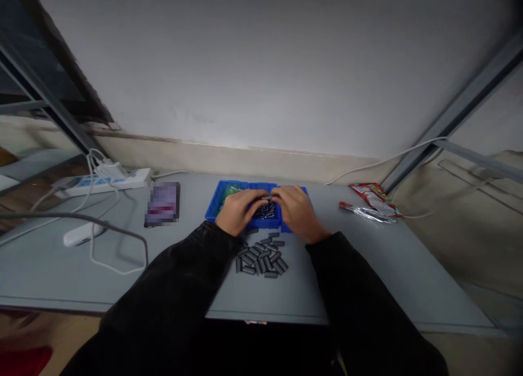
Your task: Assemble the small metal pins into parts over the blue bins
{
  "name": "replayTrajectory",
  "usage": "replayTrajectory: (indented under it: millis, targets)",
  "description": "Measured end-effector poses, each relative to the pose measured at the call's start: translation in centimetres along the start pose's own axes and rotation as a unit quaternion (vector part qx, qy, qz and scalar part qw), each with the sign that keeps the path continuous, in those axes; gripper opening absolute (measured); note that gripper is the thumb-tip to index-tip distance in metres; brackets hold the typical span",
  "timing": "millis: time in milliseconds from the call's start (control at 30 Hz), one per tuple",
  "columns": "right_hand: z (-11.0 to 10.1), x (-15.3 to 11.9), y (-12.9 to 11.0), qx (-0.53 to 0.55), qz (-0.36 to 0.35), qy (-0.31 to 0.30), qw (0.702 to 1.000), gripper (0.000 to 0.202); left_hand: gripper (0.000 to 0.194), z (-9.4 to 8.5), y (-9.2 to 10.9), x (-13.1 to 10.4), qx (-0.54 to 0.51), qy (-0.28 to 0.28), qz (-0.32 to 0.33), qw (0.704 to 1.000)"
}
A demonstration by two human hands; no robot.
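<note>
Both hands meet over a row of blue bins. My left hand (240,210) pinches one end of a small grey piece (267,197), and my right hand (297,211) pinches its other end. Below them, the middle blue bin (267,222) holds many small dark metal parts. Green and clear small items lie in the left blue bin (212,208), partly hidden by my left hand. A third blue bin (308,193) is mostly covered by my right hand. Nearer to me, a loose pile of grey cylinders (261,259) lies on the grey table (269,302).
At the left are a white power strip (139,179) with cables, a white oval device (81,234) and a blurred purple rectangular item (162,203). Red and silver wrappers (373,199) lie at the right. A thick grey cable crosses the left side.
</note>
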State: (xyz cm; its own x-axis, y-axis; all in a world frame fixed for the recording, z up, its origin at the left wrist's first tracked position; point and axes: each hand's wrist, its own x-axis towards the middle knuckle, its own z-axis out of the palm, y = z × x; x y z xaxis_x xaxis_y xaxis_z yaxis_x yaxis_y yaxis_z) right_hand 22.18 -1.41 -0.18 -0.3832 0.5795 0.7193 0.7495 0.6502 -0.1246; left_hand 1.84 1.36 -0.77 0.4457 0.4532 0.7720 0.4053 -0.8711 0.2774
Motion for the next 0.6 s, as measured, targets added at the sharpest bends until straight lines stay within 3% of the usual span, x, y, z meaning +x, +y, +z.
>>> replayTrajectory:
  millis: [367,600]
  targets:
    - [-0.35,0.03,-0.45,0.005,-0.006,-0.009,1.000,0.017,0.019,-0.04,0.28,0.09,-0.006,0.004,-0.011,1.000]
    - [-0.14,0.02,-0.41,-0.006,-0.015,0.001,1.000,0.023,0.020,0.04,0.14,-0.07,-0.008,-0.003,-0.009,1.000]
